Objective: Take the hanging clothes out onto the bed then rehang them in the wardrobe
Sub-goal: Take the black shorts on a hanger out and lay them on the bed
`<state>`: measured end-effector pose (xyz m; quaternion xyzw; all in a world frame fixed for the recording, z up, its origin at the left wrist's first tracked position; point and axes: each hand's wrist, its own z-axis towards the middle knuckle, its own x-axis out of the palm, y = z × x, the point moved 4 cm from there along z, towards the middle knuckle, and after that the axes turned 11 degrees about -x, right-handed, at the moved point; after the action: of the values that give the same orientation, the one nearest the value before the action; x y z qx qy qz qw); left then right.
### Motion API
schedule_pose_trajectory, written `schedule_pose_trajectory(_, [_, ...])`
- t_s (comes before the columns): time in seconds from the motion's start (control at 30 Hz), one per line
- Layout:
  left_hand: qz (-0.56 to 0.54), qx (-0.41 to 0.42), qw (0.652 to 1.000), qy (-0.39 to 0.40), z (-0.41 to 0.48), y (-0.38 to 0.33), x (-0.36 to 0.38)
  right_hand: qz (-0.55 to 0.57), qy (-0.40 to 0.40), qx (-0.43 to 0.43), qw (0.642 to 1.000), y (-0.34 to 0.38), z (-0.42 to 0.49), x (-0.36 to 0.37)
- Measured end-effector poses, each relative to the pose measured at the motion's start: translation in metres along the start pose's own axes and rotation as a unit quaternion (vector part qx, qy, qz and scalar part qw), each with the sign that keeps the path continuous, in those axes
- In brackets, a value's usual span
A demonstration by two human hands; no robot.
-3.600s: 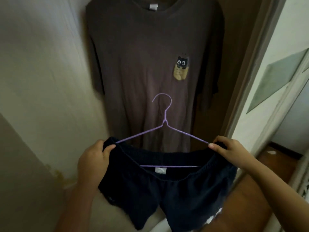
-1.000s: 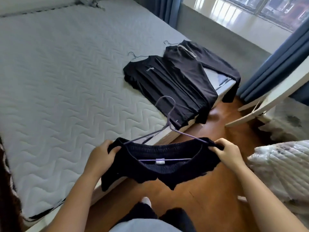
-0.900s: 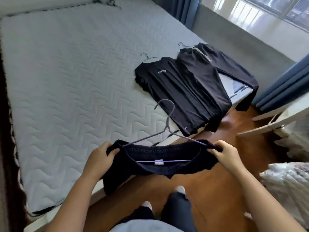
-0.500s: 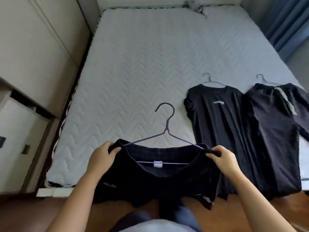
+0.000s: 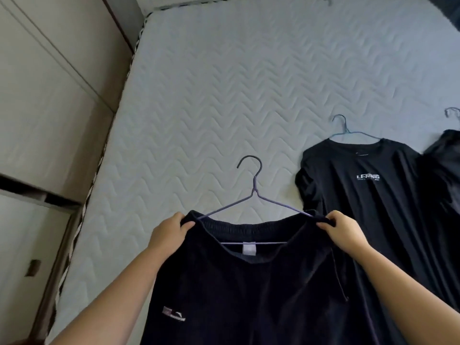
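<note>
Dark navy shorts (image 5: pixel 249 290) hang on a purple wire hanger (image 5: pixel 254 192) over the near part of the quilted grey bed (image 5: pixel 224 83). My left hand (image 5: pixel 169 234) pinches the left end of the waistband and my right hand (image 5: pixel 344 234) pinches the right end. The shorts' legs spread over the mattress toward me; I cannot tell whether they rest on it. A black T-shirt (image 5: pixel 368 195) on a blue hanger lies flat on the bed just right of the shorts. Another dark garment (image 5: pixel 445 170) on a hanger lies at the right edge.
Beige wardrobe panels (image 5: pixel 44 95) stand along the left of the bed. A narrow gap with striped trim (image 5: pixel 82 207) runs between them and the mattress. A small bundle (image 5: pixel 323 0) lies at the bed's far end.
I have turned from the wardrobe to the bed, moved closer, and brought the shorts down over the mattress beside the black T-shirt. Both hands keep their hold on the waistband.
</note>
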<state>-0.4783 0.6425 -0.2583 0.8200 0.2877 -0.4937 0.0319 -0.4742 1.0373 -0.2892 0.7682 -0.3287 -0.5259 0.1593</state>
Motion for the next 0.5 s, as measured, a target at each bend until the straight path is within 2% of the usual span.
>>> schedule_pose_trajectory(0.13, [0.031, 0.031, 0.998, -0.052, 0.088, -0.031, 0.02, 0.008, -0.055, 0.008, 0.998, -0.007, 0.072, 0.017])
schedule_pose_trajectory(0.3, [0.055, 0.014, 0.995, -0.088, 0.174, -0.044, 0.062, 0.006, -0.096, 0.0, 0.995, -0.018, 0.147, 0.043])
schedule_pose_trajectory(0.5, [0.016, -0.042, 0.997, -0.055, 0.227, -0.04, 0.112, -0.035, -0.104, 0.025, 0.994, -0.047, 0.182, 0.085])
